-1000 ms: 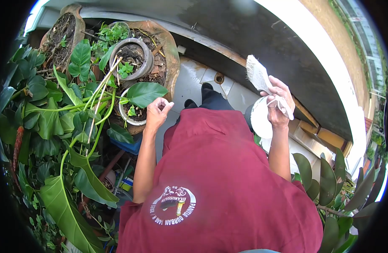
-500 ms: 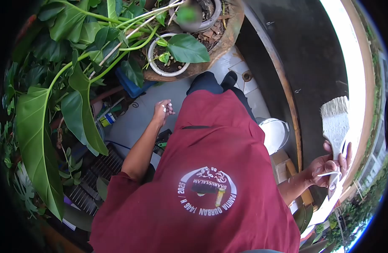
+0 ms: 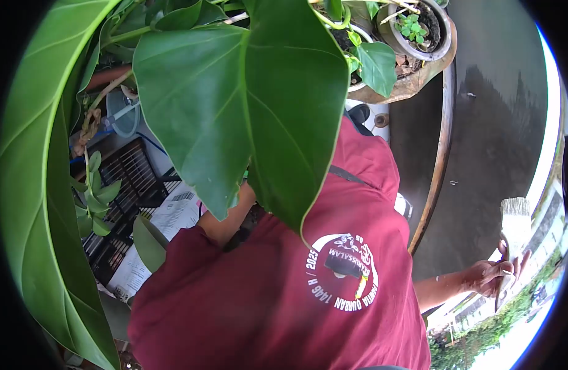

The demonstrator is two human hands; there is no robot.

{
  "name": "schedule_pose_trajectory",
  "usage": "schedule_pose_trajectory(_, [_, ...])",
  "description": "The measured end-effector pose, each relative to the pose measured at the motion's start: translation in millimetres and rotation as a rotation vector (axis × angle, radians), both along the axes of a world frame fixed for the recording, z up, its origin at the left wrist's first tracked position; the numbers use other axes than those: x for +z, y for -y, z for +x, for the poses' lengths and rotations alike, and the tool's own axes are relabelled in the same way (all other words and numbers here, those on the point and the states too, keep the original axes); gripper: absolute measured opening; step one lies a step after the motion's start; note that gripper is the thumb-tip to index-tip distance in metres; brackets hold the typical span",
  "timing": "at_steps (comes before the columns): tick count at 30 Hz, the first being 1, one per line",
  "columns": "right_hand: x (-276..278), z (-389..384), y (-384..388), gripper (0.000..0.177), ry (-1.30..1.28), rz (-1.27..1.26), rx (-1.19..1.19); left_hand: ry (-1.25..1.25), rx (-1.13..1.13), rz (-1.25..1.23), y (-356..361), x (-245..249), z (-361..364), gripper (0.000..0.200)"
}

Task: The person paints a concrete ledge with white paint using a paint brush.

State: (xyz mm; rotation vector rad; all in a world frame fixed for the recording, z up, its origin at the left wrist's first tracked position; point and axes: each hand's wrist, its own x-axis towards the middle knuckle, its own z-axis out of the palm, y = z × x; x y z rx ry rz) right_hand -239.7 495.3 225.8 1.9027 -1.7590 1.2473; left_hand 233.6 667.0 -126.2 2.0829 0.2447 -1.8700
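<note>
On the right, my right hand point(image 3: 497, 275) is closed around the handle of a wide paintbrush point(image 3: 516, 225), bristles upward. Pale smears mark the fingers. The brush is held out beside the bright white edge of a curved wall point(image 3: 546, 145). A big green leaf point(image 3: 247, 105) hangs close to the camera and hides my left hand; only part of that forearm point(image 3: 231, 216) shows below it. What the left fingers do cannot be seen.
Potted plants point(image 3: 429, 31) stand on a ledge at the top. Another long leaf point(image 3: 31, 185) fills the left side. Below lie a black slatted rack point(image 3: 120, 185) and a printed sheet point(image 3: 173, 213). A white bucket point(image 3: 403, 206) is partly hidden behind my shirt.
My view has shifted left, and the large leaf now covers my left hand, which was visible with curled fingers. My right hand with the paintbrush appears lower and farther right.
</note>
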Motion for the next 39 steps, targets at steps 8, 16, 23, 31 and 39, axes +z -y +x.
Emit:
schedule_pose_trajectory(8, [-5.4, 22.7, 9.2, 0.034, -0.022, -0.017, -0.069, 0.08, -0.084, -0.096, 9.2, 24.4, 16.7, 0.023])
schedule_pose_trajectory(16, [-27.8, 12.3, -23.0, 0.036, 0.209, 0.056, -0.118, 0.17, -0.328, -0.267, 100.9, 41.6, 43.3, 0.023])
schedule_pose_trajectory(23, [-33.0, 37.8, -9.3, 0.017, 0.236, -0.036, -0.202, 0.205, -0.586, -0.435, 204.9, 32.6, 46.0, 0.023])
schedule_pose_trajectory(31, [-34.5, -21.1, -11.5, 0.043, -0.087, -0.122, -0.472, 0.271, -0.735, -0.501, 282.8, 29.2, 37.4, 0.023])
schedule_pose_trajectory(39, [-61.3, -90.7, 0.4, 0.044, -0.215, -0.008, -0.574, 0.301, -0.809, -0.541, 319.6, 30.3, 26.5, 0.023])
